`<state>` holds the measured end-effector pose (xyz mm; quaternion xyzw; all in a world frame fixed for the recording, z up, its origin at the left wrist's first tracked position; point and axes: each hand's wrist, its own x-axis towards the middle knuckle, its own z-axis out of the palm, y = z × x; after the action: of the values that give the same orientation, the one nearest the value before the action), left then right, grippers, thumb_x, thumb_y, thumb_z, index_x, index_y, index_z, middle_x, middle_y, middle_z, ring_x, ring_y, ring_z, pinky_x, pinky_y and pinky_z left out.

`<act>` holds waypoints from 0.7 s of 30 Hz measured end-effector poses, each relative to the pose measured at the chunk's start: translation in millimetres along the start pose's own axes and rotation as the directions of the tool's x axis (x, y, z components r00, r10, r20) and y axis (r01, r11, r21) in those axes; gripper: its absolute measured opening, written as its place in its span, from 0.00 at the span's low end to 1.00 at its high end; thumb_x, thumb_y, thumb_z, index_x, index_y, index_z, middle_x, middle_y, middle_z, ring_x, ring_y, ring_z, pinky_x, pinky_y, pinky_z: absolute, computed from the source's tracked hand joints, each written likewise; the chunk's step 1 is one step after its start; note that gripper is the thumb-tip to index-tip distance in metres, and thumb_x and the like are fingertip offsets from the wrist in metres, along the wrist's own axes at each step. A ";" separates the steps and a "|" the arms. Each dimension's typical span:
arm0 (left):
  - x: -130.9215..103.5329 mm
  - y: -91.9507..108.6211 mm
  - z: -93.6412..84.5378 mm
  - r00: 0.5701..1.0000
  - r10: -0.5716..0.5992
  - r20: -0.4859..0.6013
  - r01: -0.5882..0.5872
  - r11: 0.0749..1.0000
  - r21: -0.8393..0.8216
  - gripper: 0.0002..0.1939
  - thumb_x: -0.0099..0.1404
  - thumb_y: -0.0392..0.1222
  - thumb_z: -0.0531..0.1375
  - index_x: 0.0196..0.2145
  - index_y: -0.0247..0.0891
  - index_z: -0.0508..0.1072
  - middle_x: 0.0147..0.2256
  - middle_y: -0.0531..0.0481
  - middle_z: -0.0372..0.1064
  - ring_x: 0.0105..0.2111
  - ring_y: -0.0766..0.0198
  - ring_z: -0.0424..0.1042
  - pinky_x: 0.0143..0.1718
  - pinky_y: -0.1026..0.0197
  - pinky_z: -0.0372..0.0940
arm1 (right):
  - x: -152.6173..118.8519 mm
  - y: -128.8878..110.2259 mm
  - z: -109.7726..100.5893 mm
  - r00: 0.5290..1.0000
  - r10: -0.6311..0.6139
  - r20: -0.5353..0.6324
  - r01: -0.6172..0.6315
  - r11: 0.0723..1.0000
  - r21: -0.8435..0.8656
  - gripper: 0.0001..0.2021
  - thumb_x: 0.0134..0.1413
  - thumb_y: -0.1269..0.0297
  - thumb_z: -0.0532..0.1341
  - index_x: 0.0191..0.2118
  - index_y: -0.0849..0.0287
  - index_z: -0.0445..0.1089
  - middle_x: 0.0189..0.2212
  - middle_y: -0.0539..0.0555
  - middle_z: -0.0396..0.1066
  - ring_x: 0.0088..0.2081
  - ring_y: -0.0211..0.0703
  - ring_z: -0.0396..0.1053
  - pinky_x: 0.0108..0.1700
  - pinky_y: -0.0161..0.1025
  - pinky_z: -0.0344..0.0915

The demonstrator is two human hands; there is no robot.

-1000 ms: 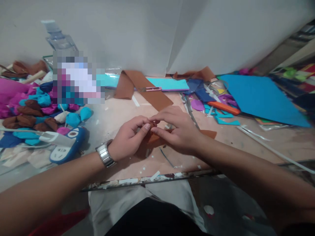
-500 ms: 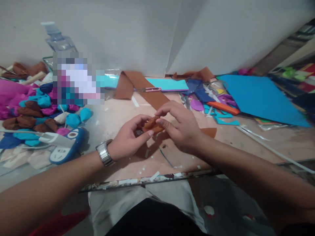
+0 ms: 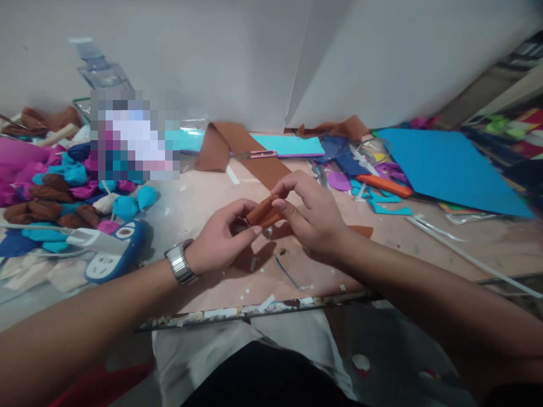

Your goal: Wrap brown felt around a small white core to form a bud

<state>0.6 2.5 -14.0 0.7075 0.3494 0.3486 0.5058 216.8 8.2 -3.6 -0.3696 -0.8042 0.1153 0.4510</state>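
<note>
Both hands meet over the middle of the table, holding a small folded piece of brown crepe paper (image 3: pixel 261 210) between them. My left hand (image 3: pixel 220 233), with a metal watch (image 3: pixel 181 263) on its wrist, pinches the paper's left end between thumb and fingers. With thumb and index finger, my right hand (image 3: pixel 316 220) grips the right end, its other fingers curled. A long brown crepe paper strip (image 3: pixel 244 148) lies just behind the hands, and pink-handled thread snips (image 3: pixel 259 154) rest across it. Another brown paper end (image 3: pixel 360 231) shows beside my right wrist.
Several twisted paper bundles (image 3: pixel 76 172) and a blue-and-white power strip (image 3: pixel 114 254) lie at left. Behind them stands a clear bottle (image 3: pixel 102 70). At right are an orange cutter (image 3: pixel 385 185), paper scraps, a large blue sheet (image 3: pixel 449 169) and a thin white stick (image 3: pixel 479 259).
The brown crepe paper between my hands now looks smoother and more rolled at the top. My right fingers have shifted slightly to the right; my left hand stays almost in place.
</note>
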 end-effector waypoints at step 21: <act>-2.2 -4.9 1.1 0.987 0.116 -0.107 -0.105 0.989 0.109 0.15 0.69 0.48 0.65 0.49 0.36 0.75 0.46 0.45 0.76 0.43 0.60 0.76 0.45 0.58 0.71 | 1.0 -6.0 -0.9 0.985 -0.002 0.175 0.006 1.000 -0.020 0.08 0.69 0.57 0.61 0.41 0.57 0.70 0.39 0.52 0.74 0.42 0.45 0.70 0.49 0.44 0.61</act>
<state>-0.3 1.3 -19.3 0.7302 0.3553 0.3970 0.4279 214.2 4.6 0.7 -0.3610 -0.8426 0.1381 0.3750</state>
